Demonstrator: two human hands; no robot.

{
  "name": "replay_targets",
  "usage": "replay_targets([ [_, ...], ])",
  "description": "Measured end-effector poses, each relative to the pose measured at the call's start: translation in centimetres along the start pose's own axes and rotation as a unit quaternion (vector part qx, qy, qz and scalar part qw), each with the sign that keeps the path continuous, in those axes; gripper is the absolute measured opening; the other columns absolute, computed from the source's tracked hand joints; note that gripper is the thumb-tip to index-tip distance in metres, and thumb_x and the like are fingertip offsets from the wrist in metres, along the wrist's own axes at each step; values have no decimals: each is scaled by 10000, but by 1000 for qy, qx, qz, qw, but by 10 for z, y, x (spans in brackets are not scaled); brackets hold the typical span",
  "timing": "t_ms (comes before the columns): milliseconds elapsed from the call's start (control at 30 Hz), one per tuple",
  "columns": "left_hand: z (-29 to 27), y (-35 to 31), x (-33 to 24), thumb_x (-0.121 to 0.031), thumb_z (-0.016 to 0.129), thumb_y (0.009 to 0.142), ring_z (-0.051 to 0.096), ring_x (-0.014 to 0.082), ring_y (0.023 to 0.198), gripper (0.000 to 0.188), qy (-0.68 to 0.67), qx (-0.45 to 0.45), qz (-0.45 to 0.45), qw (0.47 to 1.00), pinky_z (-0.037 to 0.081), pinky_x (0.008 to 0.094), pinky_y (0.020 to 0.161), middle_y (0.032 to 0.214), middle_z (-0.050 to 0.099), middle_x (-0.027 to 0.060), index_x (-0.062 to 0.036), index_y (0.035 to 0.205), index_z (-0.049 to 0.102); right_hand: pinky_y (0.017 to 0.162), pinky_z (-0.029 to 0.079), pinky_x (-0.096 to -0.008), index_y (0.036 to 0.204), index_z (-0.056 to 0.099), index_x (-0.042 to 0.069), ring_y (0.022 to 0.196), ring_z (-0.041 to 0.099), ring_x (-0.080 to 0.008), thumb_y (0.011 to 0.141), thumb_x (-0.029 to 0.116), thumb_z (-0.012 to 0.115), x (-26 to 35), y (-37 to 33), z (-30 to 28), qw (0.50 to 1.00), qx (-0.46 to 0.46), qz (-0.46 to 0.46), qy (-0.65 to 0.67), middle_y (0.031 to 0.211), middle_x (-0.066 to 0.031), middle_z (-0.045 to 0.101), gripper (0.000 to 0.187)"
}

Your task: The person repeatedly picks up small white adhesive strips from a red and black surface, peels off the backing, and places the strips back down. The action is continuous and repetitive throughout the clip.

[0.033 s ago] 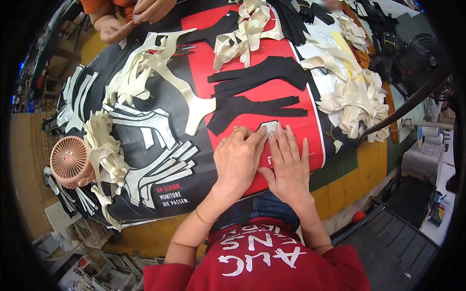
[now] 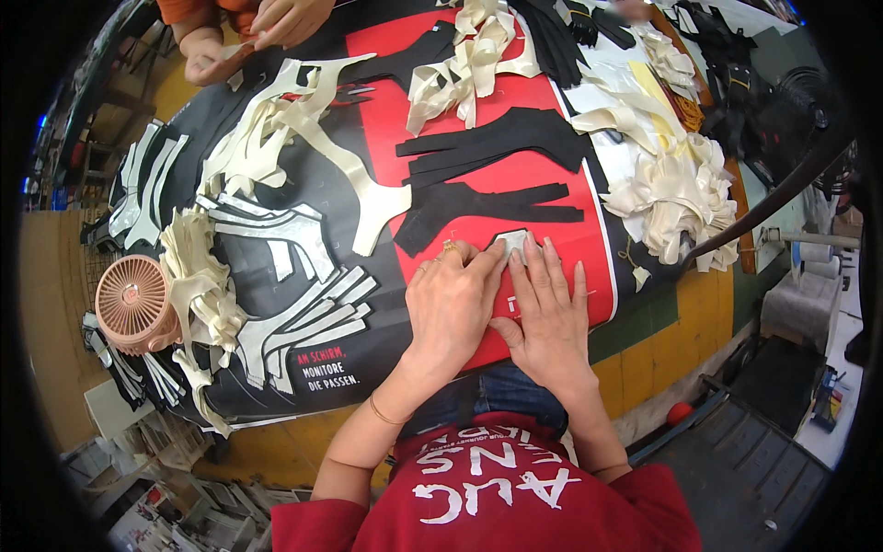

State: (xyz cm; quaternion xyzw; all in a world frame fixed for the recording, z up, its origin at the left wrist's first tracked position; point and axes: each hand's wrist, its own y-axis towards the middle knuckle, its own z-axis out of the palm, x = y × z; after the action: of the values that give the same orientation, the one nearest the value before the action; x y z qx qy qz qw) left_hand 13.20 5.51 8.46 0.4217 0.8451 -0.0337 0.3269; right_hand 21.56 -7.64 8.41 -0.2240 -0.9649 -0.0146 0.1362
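Observation:
A small white-faced fabric piece with a dark edge lies on the red part of the table cover, mostly hidden under my fingers. My left hand is closed, its bent fingers pressed together at the piece's left side; a ring shows on one finger. Flat beside it, my right hand rests with fingers stretched, their tips at the piece's right edge. Just beyond my hands is a forked black fabric piece, with a stack of similar black pieces behind it.
Cream fabric strips and white-faced cut pieces lie to the left, near a pink fan. More cream strips are heaped at right. A red-handled tool lies farther back. Another person's hands are at the far left edge.

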Motion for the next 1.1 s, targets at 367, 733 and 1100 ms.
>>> replay_targets([
  [367,-40,-22,15,-161,739,869,616,247,592,129,-89,12,-137,987,421,354,616,654,644,78,-56,944,742,1157,132,-651,1516,416,220,1493,239,-354,972,590,438,0,1,-5,1000,8,-1,-25,1590,-131,318,658],
  [733,-32,-23,17,-143,748,859,623,260,597,101,-105,-14,-142,984,418,359,621,682,674,84,-47,859,715,1100,130,-745,1487,458,293,1487,205,-414,974,558,475,9,3,-4,1000,3,16,-23,1577,-149,305,577],
  [1100,-25,-25,17,-96,769,825,603,274,590,90,-61,-50,-98,992,441,357,632,701,663,96,-37,846,704,1133,144,-675,1473,463,121,1476,274,-362,969,533,499,30,-1,-2,999,-33,-19,-32,1574,-142,351,653],
])
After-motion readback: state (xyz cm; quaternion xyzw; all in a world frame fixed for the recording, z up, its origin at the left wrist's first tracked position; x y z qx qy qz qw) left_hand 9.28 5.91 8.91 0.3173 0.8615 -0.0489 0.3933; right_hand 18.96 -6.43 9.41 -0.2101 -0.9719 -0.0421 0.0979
